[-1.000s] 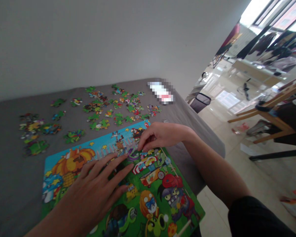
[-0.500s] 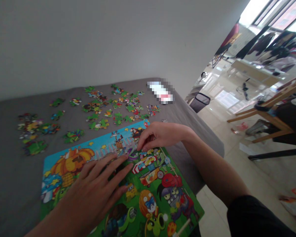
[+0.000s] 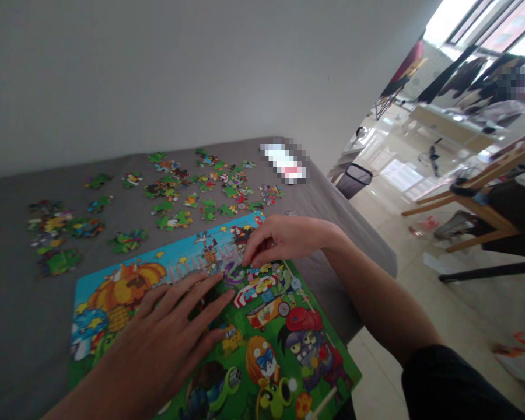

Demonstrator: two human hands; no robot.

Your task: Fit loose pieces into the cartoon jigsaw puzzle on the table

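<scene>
A colourful cartoon picture board [image 3: 262, 335], with a blue sky strip and green ground, lies on the grey cloth in front of me. My left hand [image 3: 175, 321] rests flat across its middle, fingers spread, covering part of the picture. Near the board's upper right edge, my right hand [image 3: 273, 242] is bent down with curled fingers and the thumb close to them. Its fingertips touch or nearly touch the board, and whatever may be between them is hidden. Loose jigsaw pieces [image 3: 209, 210] lie beyond the board, with another cluster [image 3: 55, 224] at the left.
A pixelated phone-like object [image 3: 284, 163] lies near the far right corner of the cloth-covered table [image 3: 332, 216]. Behind the table rises a plain wall [image 3: 179, 76]. On the floor to the right stand a dark mesh bin [image 3: 354, 179] and a wooden chair [image 3: 499, 181].
The left hand has shifted very slightly left, uncovering a little more of the purple detail beside its fingertips. The right hand stays in place.
</scene>
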